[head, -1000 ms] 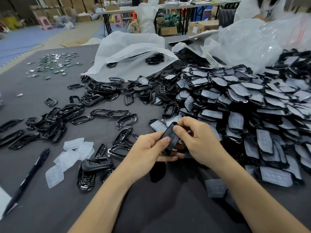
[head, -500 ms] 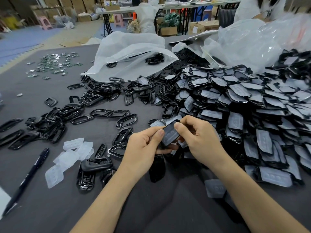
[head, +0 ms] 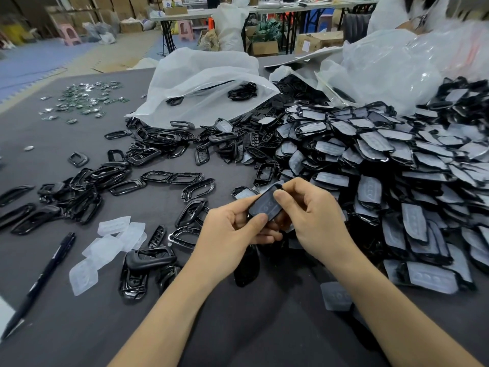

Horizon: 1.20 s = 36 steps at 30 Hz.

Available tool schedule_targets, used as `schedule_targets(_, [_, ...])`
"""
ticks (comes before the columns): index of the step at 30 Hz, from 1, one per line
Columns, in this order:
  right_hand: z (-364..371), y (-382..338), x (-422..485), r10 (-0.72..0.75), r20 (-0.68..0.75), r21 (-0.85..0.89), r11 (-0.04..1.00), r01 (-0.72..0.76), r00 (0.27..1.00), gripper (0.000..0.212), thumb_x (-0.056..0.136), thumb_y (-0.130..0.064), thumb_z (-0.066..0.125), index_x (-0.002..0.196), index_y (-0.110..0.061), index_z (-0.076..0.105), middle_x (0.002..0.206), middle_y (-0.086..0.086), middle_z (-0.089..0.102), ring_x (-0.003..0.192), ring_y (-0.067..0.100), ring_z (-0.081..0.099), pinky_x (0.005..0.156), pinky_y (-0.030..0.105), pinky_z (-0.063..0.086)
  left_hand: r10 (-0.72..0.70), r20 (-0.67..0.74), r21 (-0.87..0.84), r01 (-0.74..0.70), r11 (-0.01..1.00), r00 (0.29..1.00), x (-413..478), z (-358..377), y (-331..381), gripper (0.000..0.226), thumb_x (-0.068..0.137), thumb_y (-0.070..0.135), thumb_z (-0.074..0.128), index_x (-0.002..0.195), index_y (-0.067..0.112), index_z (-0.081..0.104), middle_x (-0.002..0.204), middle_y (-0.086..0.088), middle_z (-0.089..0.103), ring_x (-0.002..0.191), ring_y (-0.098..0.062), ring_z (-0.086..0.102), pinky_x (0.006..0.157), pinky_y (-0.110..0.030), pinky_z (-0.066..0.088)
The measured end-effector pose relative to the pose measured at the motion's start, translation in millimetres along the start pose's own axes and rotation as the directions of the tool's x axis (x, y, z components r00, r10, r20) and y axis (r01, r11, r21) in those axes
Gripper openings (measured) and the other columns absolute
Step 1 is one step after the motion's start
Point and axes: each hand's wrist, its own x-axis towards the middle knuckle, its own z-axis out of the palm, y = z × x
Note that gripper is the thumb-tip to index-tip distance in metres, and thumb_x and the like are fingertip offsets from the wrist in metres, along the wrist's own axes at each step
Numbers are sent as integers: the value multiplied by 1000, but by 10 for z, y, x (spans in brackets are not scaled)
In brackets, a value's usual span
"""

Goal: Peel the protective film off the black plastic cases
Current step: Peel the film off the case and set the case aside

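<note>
**One case in both your hands, above the near edge of the heap**

You work at a table [head: 79, 327] covered in dark grey cloth, in a storeroom. Behind it are a blue floor, a pink stool [head: 70, 33], folding tables [head: 291, 9] and cardboard boxes [head: 320, 41]. A person in white [head: 391, 11] is at the far right corner.

At your far left a black pen [head: 39, 284] lies slanted on the cloth. Just right of it is a small cluster of pale peeled films [head: 105, 247]. Farther back, small shiny parts [head: 84, 98] are scattered. Glossy black frames [head: 127, 186] are strewn across the left half of the table and reach up to a white bag [head: 201, 83] that lies open with a few black parts inside. The right half is buried under a heap of cases [head: 370, 160], most with their greyish film facing up, and a clear bag [head: 397, 64] rises behind it. One loose film [head: 336, 296] lies beside your right forearm, and a bare black shell [head: 247, 266] lies on the cloth under your left wrist.

Your left hand [head: 227, 234] grips the black case [head: 266, 203] from below, with its thumb pressed on the near edge. Your right hand [head: 315, 218] pinches the upper end, with its thumb on the face and its fingers curled. The case is tilted, its far end raised toward the heap. Its face looks dark, with faint raised button shapes. You cannot tell whether any film edge has lifted.
</note>
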Motion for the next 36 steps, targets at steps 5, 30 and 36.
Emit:
schedule_targets(5, [-30, 0, 3, 50, 27, 124, 991, -53, 998, 11, 93, -12, 59, 91, -22, 56, 58, 7, 66, 50, 22, 61, 50, 31, 51, 68, -33, 187, -61, 980, 997, -24, -27, -30, 45, 93, 4, 60, 123, 38, 60, 82, -3, 75, 70, -21, 73, 64, -26, 58])
schedule_targets(30, [-173, -123, 38, 191, 304, 529, 781, -332, 933, 13, 67, -25, 68, 58, -16, 64, 61, -5, 58, 51, 5, 47, 52, 16, 45, -159, -18, -430, 136, 892, 987, -8, -19, 42, 25, 76, 22, 63, 93, 13, 79, 104, -11, 74, 94, -19, 72, 75, -22, 56])
schedule_targets(36, [-154, -121, 37, 183, 311, 578, 743, -339, 933, 14, 69, -21, 67, 61, -11, 62, 67, 0, 65, 61, 6, 58, 58, 17, 50, -172, -8, -457, 149, 877, 985, -2, -27, 42, 25, 78, 22, 62, 94, 12, 79, 106, -12, 74, 96, -20, 72, 75, -22, 56])
